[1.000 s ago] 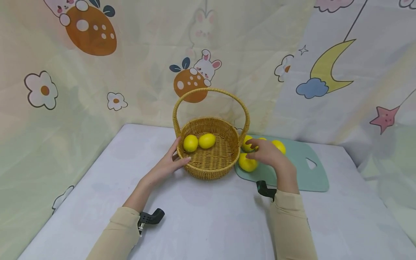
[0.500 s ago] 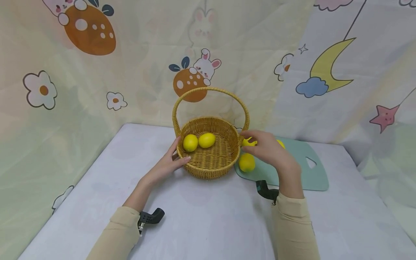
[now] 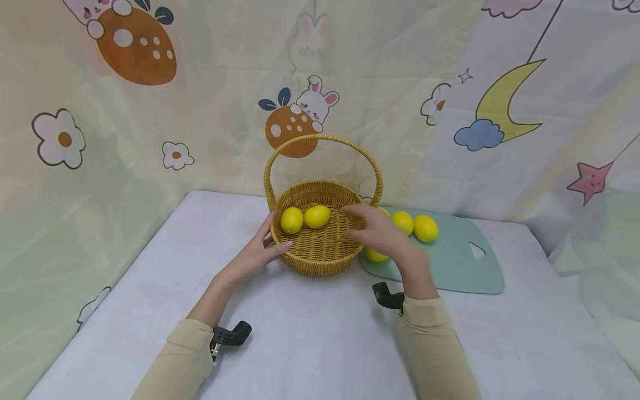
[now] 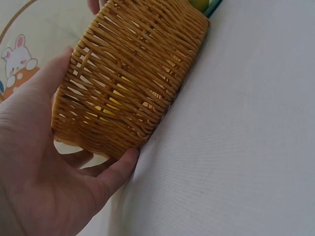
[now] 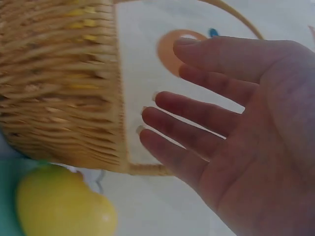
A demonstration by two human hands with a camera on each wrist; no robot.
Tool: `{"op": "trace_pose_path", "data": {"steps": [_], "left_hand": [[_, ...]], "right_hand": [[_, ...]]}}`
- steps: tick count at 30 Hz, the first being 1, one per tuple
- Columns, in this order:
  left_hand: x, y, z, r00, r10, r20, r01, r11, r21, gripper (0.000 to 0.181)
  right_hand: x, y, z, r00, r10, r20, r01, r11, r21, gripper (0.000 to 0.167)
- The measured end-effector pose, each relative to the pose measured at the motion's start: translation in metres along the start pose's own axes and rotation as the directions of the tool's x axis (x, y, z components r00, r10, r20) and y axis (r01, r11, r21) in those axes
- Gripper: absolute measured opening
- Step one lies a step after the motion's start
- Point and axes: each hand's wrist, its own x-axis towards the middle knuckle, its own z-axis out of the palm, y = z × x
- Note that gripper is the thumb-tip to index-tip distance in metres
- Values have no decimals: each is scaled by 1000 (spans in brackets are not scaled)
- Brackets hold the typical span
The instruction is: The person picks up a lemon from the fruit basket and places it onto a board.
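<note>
The wicker basket [image 3: 320,266] stands upright with two yellow lemons, one [image 3: 292,220] beside the other [image 3: 317,216], at its left inside. At its left side my left hand [image 3: 252,255] grips the wall, thumb and fingers spread around it; the left wrist view shows this hand [image 4: 54,162] against the wickerwork [image 4: 133,73]. My right hand [image 3: 382,233] is over the basket's right rim, fingers apart. Nothing is in the right hand [image 5: 246,118] in the right wrist view, where a yellow fruit [image 5: 59,204] lies below the basket [image 5: 59,88].
A green cutting board [image 3: 455,261] lies right of the basket, with several lemons on it, among them one at the front [image 3: 376,255], partly hidden, and two farther back [image 3: 403,222], [image 3: 426,228]. A patterned cloth [image 3: 380,83] hangs behind the white table [image 3: 310,333].
My right hand has moved left from above the lemons on the board to the basket's right rim, uncovering lemons at the back. My left hand and the basket have stayed in place.
</note>
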Motion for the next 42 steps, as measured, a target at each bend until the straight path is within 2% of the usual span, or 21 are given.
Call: {"op": "trace_pose_path", "data": {"steps": [11,18,28,31,38,42], "left_hand": [[-1,-2,-2,1000,-9,-6,9,1000,2,92],[-1,-3,-4,1000,-15,-7,15,1000,6,91],[-1,2,1,1000,-7,-1,7,1000,0,93],[-1,3,4,1000,-15,4,15,1000,10,93],[-1,4,4,1000,-20,-15,20,1000,23,93],[-1,3,1,1000,-17,-16,17,1000,24,92]], "right_hand": [[19,8,32,998,-24,51,24,1000,-5,54],[32,5,46,1000,-27,15,27,999,-20,56],[48,5,58,1000,-8,20,10,997,-77,72],[50,6,61,999,4,34,-1,995,-99,71],[53,4,64,996,-18,85,36,976,-215,62],[54,3,65,997,-17,78,35,970,-238,62]]}}
